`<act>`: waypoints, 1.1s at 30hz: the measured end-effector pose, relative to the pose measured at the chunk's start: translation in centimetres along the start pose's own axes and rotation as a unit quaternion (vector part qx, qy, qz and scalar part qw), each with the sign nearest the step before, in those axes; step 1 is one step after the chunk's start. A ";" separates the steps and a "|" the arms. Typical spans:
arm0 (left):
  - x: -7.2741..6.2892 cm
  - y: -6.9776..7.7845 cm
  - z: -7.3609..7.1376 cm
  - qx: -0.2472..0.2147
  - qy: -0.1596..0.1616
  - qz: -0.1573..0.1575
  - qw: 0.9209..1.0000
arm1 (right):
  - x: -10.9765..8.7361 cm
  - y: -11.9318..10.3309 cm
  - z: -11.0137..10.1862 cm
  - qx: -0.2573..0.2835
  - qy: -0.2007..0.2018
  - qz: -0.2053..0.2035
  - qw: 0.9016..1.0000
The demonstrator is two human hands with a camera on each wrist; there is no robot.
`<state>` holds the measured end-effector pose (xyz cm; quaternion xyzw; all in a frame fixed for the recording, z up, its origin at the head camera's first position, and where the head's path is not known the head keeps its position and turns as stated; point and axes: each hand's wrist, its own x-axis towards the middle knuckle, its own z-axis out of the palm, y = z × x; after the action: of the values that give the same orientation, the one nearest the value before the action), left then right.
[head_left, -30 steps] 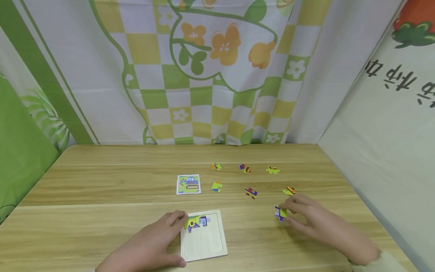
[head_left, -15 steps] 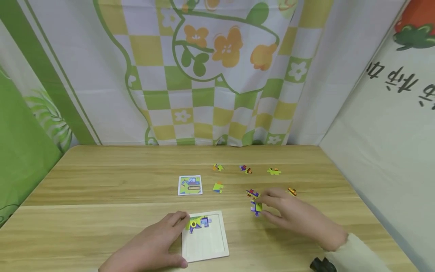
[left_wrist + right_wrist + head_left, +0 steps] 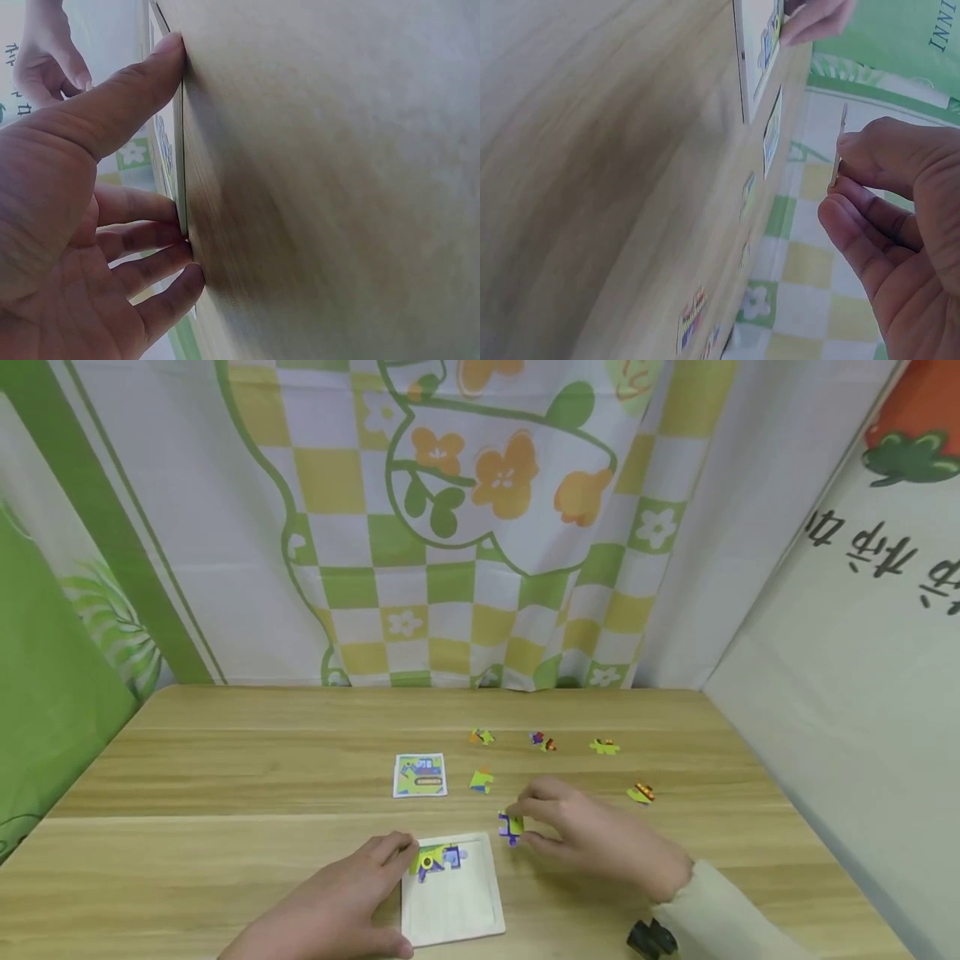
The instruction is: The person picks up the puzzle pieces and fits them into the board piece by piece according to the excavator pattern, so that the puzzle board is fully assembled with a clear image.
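My right hand pinches a puzzle piece, yellow-green with purple edging, between thumb and fingers. The right wrist view shows this piece edge-on, raised off the table. To its left lies a square wooden puzzle board with a raised rim. A few joined pieces fill its upper left corner. My left hand holds the board's left side, thumb at the near corner and fingers at the far corner. In the left wrist view the thumb and fingertips of that hand touch the board's edge.
Behind the board lies a picture card of a digger. Loose puzzle pieces lie beyond: a green one, another at the back and one at right. A dark object shows below the right sleeve. A curtain hangs behind the table.
My right hand has carried the pinched puzzle piece leftward from the right side of the table to near the board's upper right corner. My left hand stays at the board.
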<state>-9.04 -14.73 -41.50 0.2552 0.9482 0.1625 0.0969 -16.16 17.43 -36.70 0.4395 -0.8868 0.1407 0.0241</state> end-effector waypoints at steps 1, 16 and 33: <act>0.1 0.0 0.0 -0.002 -0.001 0.002 1.000 | 0.2 -0.1 0.1 0.006 -0.003 -0.001 1.000; 0.0 -0.4 -0.1 0.000 0.010 0.021 1.000 | 2.5 -1.5 3.1 -0.020 -0.035 -0.055 0.998; 0.6 -0.7 0.5 0.037 0.029 0.052 0.998 | 3.2 -1.9 5.1 -0.060 -0.031 -0.067 0.996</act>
<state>-9.73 -14.90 -42.25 0.3032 0.9413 0.1392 0.0510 -16.22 12.52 -40.67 0.4995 -0.8627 0.0720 0.0323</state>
